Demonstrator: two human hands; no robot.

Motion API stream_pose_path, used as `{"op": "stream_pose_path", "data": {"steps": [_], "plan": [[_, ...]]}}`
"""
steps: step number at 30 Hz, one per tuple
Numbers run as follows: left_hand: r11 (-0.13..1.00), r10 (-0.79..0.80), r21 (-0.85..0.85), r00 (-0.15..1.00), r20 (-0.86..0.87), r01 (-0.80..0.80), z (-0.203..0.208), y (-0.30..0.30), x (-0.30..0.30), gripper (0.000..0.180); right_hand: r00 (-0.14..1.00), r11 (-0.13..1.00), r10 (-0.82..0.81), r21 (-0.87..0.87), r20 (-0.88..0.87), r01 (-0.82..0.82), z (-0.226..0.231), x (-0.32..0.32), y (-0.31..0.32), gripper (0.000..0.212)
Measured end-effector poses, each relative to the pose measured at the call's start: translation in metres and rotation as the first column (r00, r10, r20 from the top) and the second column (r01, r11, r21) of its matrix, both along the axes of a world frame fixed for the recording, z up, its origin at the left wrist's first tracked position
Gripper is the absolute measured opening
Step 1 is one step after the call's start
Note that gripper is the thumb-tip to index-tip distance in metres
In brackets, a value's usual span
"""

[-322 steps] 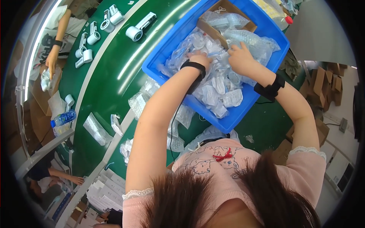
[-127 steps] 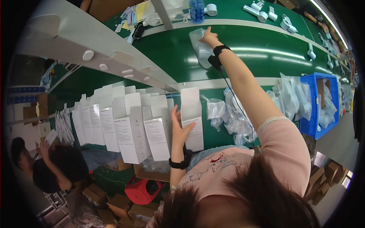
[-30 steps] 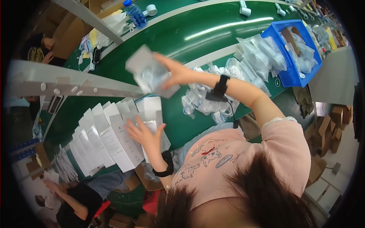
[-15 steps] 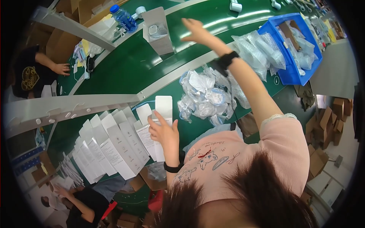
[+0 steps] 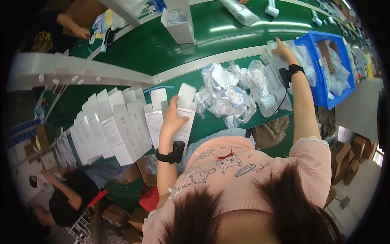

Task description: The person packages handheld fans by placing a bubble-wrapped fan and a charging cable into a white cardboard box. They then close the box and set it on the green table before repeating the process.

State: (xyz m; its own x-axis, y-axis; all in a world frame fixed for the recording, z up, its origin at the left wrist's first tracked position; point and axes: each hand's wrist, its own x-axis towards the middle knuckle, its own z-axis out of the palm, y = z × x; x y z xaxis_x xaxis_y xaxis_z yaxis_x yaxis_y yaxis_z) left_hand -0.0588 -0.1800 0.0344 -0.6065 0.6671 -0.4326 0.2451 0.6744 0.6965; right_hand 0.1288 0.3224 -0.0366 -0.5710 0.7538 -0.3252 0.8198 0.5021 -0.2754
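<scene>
A white carton (image 5: 185, 126) with its top flap up leans slightly in my left hand (image 5: 174, 118), the thumb and fingers around its upper part. Further right, my right hand (image 5: 285, 53) is on a clear bubble-wrap pouch (image 5: 278, 65), its fingers bent over the edge and partly hidden. Between my hands lies a pile of clear plastic bags (image 5: 227, 91) with white and pale-blue contents. Left of the held carton stands a row of open white cartons (image 5: 122, 122).
A blue bin (image 5: 322, 87) holding wrapped parts stands at the right. Beyond the metal rail (image 5: 219, 61), an open white box (image 5: 178, 30) and a wrapped pale item (image 5: 241, 12) sit on the green surface. Other people work at the left and far side.
My right hand has come back from beyond the rail to the bubble-wrap pouches. My left hand has closed around the carton and tilted it. A wrapped item now appears across the rail.
</scene>
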Motion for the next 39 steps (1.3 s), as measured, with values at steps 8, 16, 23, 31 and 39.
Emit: {"op": "stream_pose_path", "data": {"steps": [8, 16, 23, 31, 39], "plan": [[0.864, 0.178, 0.496, 0.974, -0.141, -0.086, 0.078, 0.015, 0.001, 0.075, 0.639, 0.900, -0.216, -0.405, -0.739, -0.164, 0.140, -0.038, -0.086, 0.055], [0.828, 0.372, 0.539, 0.869, -0.326, -0.152, 0.011, 0.027, 0.026, 0.069, -0.159, 0.611, -0.782, -0.691, -0.602, -0.386, 0.165, -0.130, -0.299, 0.042], [0.729, 0.530, 0.609, 0.821, -0.213, -0.312, 0.013, 0.027, 0.042, 0.072, -0.086, 0.986, -0.016, -0.002, -0.996, -0.166, 0.124, -0.144, -0.359, 0.048], [0.607, 0.515, 0.748, 0.850, -0.114, -0.268, -0.017, -0.008, 0.041, 0.072, 0.244, 0.644, 0.686, 0.416, -0.685, -0.642, 0.098, -0.110, -0.324, 0.038], [0.786, 0.397, 0.606, 0.850, -0.346, -0.121, 0.023, -0.032, 0.044, 0.057, 0.737, 0.877, 0.479, 0.240, -0.476, -0.416, -0.019, -0.119, -0.218, 0.039]]}}
